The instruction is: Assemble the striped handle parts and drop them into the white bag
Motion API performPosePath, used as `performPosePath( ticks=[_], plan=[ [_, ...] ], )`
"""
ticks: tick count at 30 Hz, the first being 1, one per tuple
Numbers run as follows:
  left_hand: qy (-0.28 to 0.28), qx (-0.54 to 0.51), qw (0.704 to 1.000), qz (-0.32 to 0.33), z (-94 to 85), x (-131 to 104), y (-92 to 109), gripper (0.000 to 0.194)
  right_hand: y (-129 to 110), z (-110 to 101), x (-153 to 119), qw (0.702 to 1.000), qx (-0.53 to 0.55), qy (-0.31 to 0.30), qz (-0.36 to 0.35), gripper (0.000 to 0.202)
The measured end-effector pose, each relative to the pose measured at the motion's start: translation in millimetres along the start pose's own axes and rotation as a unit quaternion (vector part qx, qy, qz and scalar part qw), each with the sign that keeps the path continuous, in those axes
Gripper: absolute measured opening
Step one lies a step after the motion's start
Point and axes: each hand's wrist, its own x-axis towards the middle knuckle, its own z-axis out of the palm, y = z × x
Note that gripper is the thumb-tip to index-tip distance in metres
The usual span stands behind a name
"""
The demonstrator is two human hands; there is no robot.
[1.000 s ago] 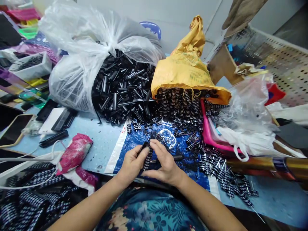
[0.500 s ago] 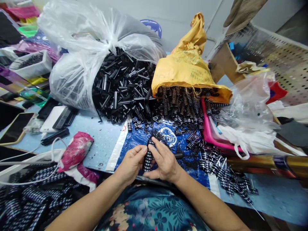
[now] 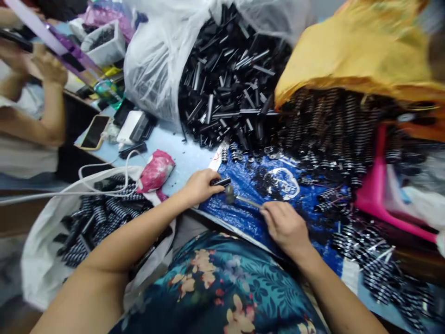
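Near the left edge of the blue plastic sheet [image 3: 243, 213], my left hand [image 3: 201, 185] is closed around a short black tube [image 3: 222, 182], whose end points right. My right hand [image 3: 287, 227] grips the thin metal handle of what looks like a small hammer [image 3: 230, 194]. Its dark, blurred head is close beside the tube's end; whether they touch I cannot tell. Black crumbs and small rings [image 3: 266, 181] lie on the sheet beyond my hands. Banded black-and-white rollers with metal pins [image 3: 375, 260] are heaped on the right.
A clear plastic bag [image 3: 153, 69] spills black tubes [image 3: 225, 97]. Beside it a yellow sack [image 3: 354, 51] spills ridged pieces [image 3: 327, 125]. A pink tray [image 3: 385, 204] stands right. Lower left, a white sack [image 3: 38, 260] holds banded rollers. Another person's arm [image 3: 48, 106] shows at upper left.
The view has swung left. Both hands were on a banded roller; now they are apart, the left on a black tube, the right on a hammer-like tool. The roller has left my hands.
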Motion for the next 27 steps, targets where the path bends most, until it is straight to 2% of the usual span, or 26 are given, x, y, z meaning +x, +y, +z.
performPosePath(
  ticks=[2, 4, 9, 13, 15, 18, 20, 21, 23, 25, 27],
  plan=[
    [-0.052, 0.000, 0.999, -0.014, -3.1, 2.9, -6.1, 0.028, -0.6, 0.7, 7.4, 0.998, 0.019, 0.060, 0.017, 0.018],
    [-0.067, -0.034, 0.997, -0.027, -2.1, 5.9, -6.8, 0.031, -1.4, 2.7, 19.0, 0.996, 0.027, 0.088, 0.020, 0.019],
    [-0.062, -0.084, 0.994, -0.025, -0.8, 11.3, -4.4, 0.028, -5.2, 6.7, 39.1, 0.999, -0.037, -0.008, 0.014, 0.027],
    [-0.087, -0.081, 0.993, -0.013, -5.4, 18.6, -6.0, 0.030, -17.4, 7.8, 38.0, 0.997, 0.041, 0.044, -0.050, 0.026],
    [-0.107, -0.080, 0.991, -0.015, -4.0, 23.7, -5.4, 0.031, -24.0, 12.4, 35.9, 0.995, 0.051, 0.017, -0.087, 0.026],
    [-0.111, -0.041, 0.993, -0.025, 1.6, 28.9, 0.7, 0.031, -28.2, 20.5, 32.6, 0.993, 0.024, -0.061, -0.102, 0.026],
    [-0.098, -0.007, 0.995, -0.029, -2.2, 25.4, 5.6, 0.027, -25.3, 21.5, 29.0, 0.991, 0.046, -0.063, -0.106, 0.025],
    [-0.095, -0.002, 0.995, -0.026, -9.6, 20.0, 6.7, 0.025, -22.0, 20.2, 26.6, 0.991, 0.067, -0.053, -0.107, 0.024],
    [-0.114, -0.014, 0.993, -0.018, -38.1, -1.0, 3.6, 0.020, -12.2, 15.7, 20.4, 0.991, 0.090, -0.028, -0.098, 0.020],
    [-0.182, -0.036, 0.982, -0.027, -80.6, -35.6, -6.7, 0.018, -0.2, 11.5, 13.1, 0.995, 0.055, -0.017, -0.079, 0.016],
    [-0.278, -0.022, 0.956, -0.085, -123.2, -78.6, -22.1, 0.021, 11.0, 10.1, 6.1, 0.998, 0.014, -0.020, -0.064, 0.018]
  ],
)
